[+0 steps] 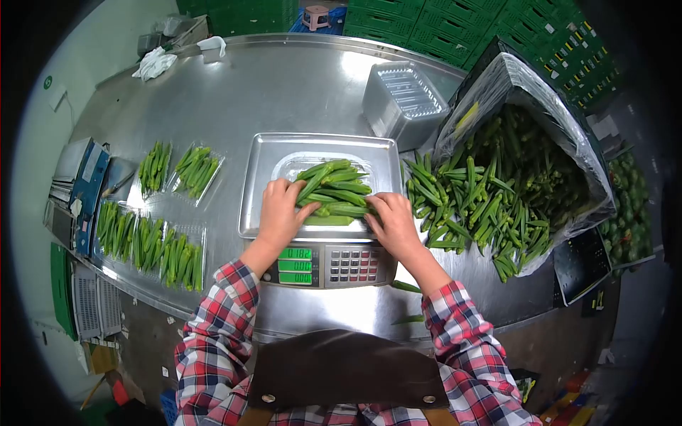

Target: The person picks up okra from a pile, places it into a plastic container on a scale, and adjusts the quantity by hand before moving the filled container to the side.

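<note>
A small heap of green okra lies in a clear plastic tray on the steel pan of a digital scale. My left hand presses against the left end of the heap, thumb and fingers bent round the pods. From the right, my right hand grips the tips of the pods with curled fingers. Below the pan, the scale's green display shows 0.182 on its top line, beside a keypad.
Loose okra spills from a plastic-lined crate at right. Stacked clear trays stand behind the scale. Several okra-filled trays lie at left on the steel table. Green crates are piled beyond it.
</note>
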Demonstrator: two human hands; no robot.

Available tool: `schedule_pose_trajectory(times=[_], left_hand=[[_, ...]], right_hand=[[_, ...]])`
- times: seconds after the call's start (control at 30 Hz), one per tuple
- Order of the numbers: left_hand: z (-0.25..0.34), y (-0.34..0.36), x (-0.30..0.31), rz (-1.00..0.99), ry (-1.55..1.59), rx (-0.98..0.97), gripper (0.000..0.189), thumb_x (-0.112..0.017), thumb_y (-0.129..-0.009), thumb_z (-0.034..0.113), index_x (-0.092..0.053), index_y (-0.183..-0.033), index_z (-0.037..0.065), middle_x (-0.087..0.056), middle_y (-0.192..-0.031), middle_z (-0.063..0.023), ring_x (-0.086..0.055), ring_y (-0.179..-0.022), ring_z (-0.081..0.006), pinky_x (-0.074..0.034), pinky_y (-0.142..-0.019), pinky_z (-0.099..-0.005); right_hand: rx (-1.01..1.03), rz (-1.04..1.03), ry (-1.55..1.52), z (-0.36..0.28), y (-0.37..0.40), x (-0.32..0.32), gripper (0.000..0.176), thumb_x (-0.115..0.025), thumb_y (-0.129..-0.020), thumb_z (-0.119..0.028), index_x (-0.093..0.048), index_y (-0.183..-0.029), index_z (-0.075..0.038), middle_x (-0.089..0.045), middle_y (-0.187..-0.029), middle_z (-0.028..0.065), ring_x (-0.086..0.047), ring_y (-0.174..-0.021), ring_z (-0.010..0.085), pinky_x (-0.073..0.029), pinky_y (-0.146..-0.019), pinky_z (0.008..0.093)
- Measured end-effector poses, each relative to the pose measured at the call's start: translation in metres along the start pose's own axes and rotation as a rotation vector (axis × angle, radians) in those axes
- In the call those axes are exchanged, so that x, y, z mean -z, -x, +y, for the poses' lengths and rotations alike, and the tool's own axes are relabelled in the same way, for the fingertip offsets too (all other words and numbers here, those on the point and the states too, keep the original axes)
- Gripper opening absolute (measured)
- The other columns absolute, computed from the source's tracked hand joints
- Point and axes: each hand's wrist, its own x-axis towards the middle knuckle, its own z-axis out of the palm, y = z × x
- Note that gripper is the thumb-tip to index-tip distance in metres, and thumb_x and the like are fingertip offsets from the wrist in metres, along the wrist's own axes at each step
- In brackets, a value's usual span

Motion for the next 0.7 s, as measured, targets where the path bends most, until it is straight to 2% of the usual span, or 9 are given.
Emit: schedule_pose_trajectory(times=[0.1,0.13,0.27,0.33,0.43,0.47,0.57,0.6,0.7], left_hand=[[-0.012,0.003,0.001,0.056,0.082,-0.128,0.041,-0.07,-0.073,0.019,-0.057,-0.108,0.002,-0.053,-0.104,-0.0132,-0.048,-0.103,-0.0307,-0.039,-0.09,-0.0379],[-0.012,0.005,0.003,0.017,0.091,-0.101,0.039,-0.068,-0.075,0.016,-0.057,-0.109,0.002,-0.053,-0.11,-0.0134,-0.046,-0.108,-0.0311,-0.037,-0.094,-0.0381],[-0.021,0.002,0.002,0.044,0.16,-0.057,0.031,-0.066,-0.076,0.013,-0.06,-0.105,0.004,-0.054,-0.107,-0.0124,-0.047,-0.106,-0.0302,-0.039,-0.091,-0.0369],[-0.021,-0.003,0.004,0.035,0.141,-0.029,0.026,-0.064,-0.077,0.011,-0.062,-0.103,0.004,-0.056,-0.103,-0.0119,-0.049,-0.104,-0.0297,-0.04,-0.089,-0.0354],[-0.029,-0.007,0.001,0.051,0.314,0.117,0.017,-0.06,-0.081,0.01,-0.063,-0.095,0.002,-0.059,-0.095,-0.012,-0.053,-0.09,-0.0284,-0.042,-0.083,-0.0342],[-0.03,-0.006,0.001,0.084,0.484,0.234,0.015,-0.057,-0.083,0.009,-0.064,-0.096,0.002,-0.06,-0.088,-0.0105,-0.055,-0.084,-0.0253,-0.043,-0.079,-0.0313],[-0.034,-0.005,0.001,0.124,0.866,0.409,0.015,-0.056,-0.085,0.009,-0.064,-0.096,0.003,-0.06,-0.087,-0.0086,-0.054,-0.08,-0.0224,-0.043,-0.076,-0.0298],[-0.028,-0.005,0.005,0.106,0.858,0.409,0.015,-0.057,-0.084,0.008,-0.064,-0.096,0.005,-0.059,-0.085,-0.0074,-0.053,-0.083,-0.0221,-0.043,-0.078,-0.0291],[-0.024,-0.008,0.005,0.004,0.447,0.068,0.016,-0.058,-0.081,0.006,-0.064,-0.096,0.005,-0.059,-0.087,-0.0082,-0.053,-0.089,-0.0233,-0.042,-0.082,-0.0298]], right_hand=[[0.109,-0.021,-0.032,0.005,-0.017,-0.006,0.025,-0.065,-0.075,-0.01,-0.059,-0.098,-0.007,-0.055,-0.095,0.0086,-0.049,-0.092,0.027,-0.037,-0.084,0.0369],[0.15,-0.042,-0.03,0.004,-0.021,-0.01,0.022,-0.066,-0.074,-0.011,-0.06,-0.095,-0.007,-0.054,-0.095,0.0089,-0.05,-0.092,0.0271,-0.037,-0.083,0.0365],[0.035,0.082,-0.155,0.008,-0.031,-0.01,0.02,-0.065,-0.076,-0.014,-0.059,-0.091,-0.003,-0.054,-0.097,0.0118,-0.05,-0.091,0.0313,-0.039,-0.081,0.0396],[-0.034,0.049,-0.134,0.012,-0.042,-0.009,0.02,-0.065,-0.076,-0.013,-0.06,-0.093,-0.004,-0.054,-0.095,0.0112,-0.05,-0.092,0.0295,-0.039,-0.082,0.0371],[-0.079,0.027,-0.142,0.017,-0.051,-0.007,0.016,-0.062,-0.078,-0.015,-0.061,-0.089,-0.003,-0.056,-0.093,0.0125,-0.051,-0.093,0.03,-0.04,-0.083,0.038],[-0.08,0.056,-0.164,0.018,-0.052,-0.005,0.015,-0.061,-0.079,-0.014,-0.061,-0.088,-0.003,-0.056,-0.092,0.0127,-0.052,-0.092,0.0301,-0.04,-0.082,0.0381],[-0.171,0.138,-0.227,0.03,-0.048,-0.006,0.012,-0.061,-0.079,-0.01,-0.062,-0.088,-0.003,-0.057,-0.092,0.0117,-0.053,-0.09,0.0284,-0.041,-0.082,0.0357],[-0.216,0.159,-0.246,0.034,-0.044,-0.007,0.011,-0.062,-0.079,-0.008,-0.062,-0.088,-0.003,-0.057,-0.093,0.0111,-0.053,-0.09,0.0274,-0.041,-0.081,0.0345],[-0.245,0.141,-0.216,0.04,-0.032,-0.008,0.011,-0.061,-0.079,-0.008,-0.063,-0.088,-0.002,-0.058,-0.094,0.0115,-0.054,-0.09,0.0273,-0.042,-0.083,0.0343]])
